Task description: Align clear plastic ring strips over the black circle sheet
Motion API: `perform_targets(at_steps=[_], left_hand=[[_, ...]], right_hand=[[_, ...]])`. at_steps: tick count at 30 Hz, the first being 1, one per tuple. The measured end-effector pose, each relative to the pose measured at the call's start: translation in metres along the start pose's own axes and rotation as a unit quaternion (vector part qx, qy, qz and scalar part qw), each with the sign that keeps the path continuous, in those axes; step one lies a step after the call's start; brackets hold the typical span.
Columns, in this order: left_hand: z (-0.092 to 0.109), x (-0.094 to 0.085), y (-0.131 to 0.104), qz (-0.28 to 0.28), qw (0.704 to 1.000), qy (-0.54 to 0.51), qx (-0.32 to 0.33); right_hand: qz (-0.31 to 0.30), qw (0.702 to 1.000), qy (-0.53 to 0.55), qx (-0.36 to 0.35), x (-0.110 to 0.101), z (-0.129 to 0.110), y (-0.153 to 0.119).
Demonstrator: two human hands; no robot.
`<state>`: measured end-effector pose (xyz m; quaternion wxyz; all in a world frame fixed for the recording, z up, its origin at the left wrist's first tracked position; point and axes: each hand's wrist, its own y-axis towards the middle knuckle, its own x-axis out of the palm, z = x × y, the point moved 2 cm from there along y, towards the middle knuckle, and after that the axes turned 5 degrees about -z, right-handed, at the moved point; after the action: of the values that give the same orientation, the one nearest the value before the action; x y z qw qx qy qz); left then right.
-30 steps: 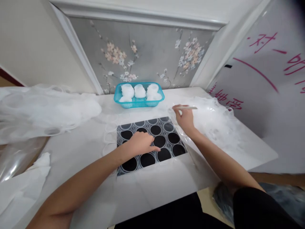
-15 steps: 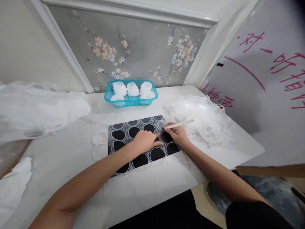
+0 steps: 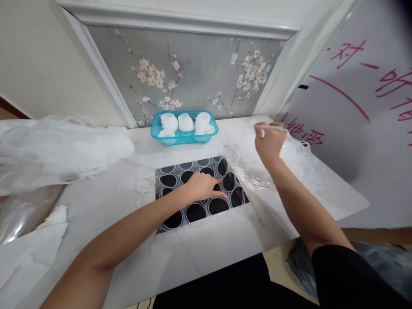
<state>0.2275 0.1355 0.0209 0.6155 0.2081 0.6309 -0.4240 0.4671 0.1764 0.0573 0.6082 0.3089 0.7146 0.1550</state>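
My left hand (image 3: 206,187) lies on a dark sheet (image 3: 196,212) patterned with rows of black circles ringed in grey. Its index finger and thumb are stretched out and spread; the other fingers are curled under. To the right of the sheet, my right hand (image 3: 269,139) is raised over a heap of clear, filmy scraps (image 3: 296,167). It is closed around a slim white pen-like tool (image 3: 273,127), slightly blurred. Whether anything else is pinched in these fingers I cannot make out.
Behind the sheet stands a blue plastic basket (image 3: 185,139) with several stacks of white round pieces. Clear ring-shaped film (image 3: 64,146) is piled at the left, above crumpled white paper (image 3: 38,244). A whiteboard (image 3: 347,171) with red writing borders the table's right side.
My right hand has lifted away from the sheet's far right corner, up and to the right, with the tool. The pale disc at that corner no longer shows; a black circle does. My left hand stays on the sheet.
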Motion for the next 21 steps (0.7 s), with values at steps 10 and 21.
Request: perform_targets(at_steps=[10,21], left_hand=[[-0.049,0.044,-0.163,0.126,0.988,-0.047,-0.082],[-0.048,0.051,-0.244,-0.069,0.963,-0.148,-0.215]], right_hand=[[-0.344,0.895,0.269,-0.091,-0.049,0.004,-0.083],[-0.679,0.683,0.207,-0.172,-0.056,-0.026,-0.106]])
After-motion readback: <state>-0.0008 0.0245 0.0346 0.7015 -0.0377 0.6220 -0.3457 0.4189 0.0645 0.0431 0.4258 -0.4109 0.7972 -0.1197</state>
